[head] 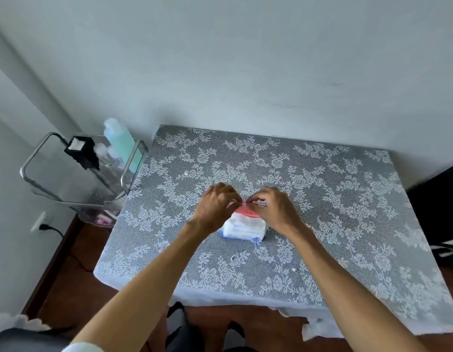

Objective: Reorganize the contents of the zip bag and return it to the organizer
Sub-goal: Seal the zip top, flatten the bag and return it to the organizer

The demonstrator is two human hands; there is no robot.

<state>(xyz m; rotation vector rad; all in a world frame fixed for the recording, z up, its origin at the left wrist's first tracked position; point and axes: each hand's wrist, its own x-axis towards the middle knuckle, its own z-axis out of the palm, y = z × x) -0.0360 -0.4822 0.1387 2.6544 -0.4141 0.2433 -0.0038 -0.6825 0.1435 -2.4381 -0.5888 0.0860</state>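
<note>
Left hand (216, 203) and right hand (273, 207) meet at the top edge of the zip bag (243, 226), each with fingers pinched together on the red closure strip (244, 212); the two hands almost touch at the strip's middle. The bag stands near the centre of the desk (334, 199), which is covered by a lace-patterned cloth, and holds a white packet with blue print; what the packet contains cannot be told. Whether the strip is being pressed shut or pulled apart cannot be read with certainty; the pinching posture suggests the sealing step, with the contents already arranged inside.

At ten o'clock from the bag, just off the desk's left edge, stands the organizer (75, 171), a clear tiered rack with a metal frame, carrying a green bottle (122, 144) and a black box (82, 151).

Next, by judgement: run the pinch outward along the strip until closed, then lift the bag toward ten o'clock and set it in a free tier.
</note>
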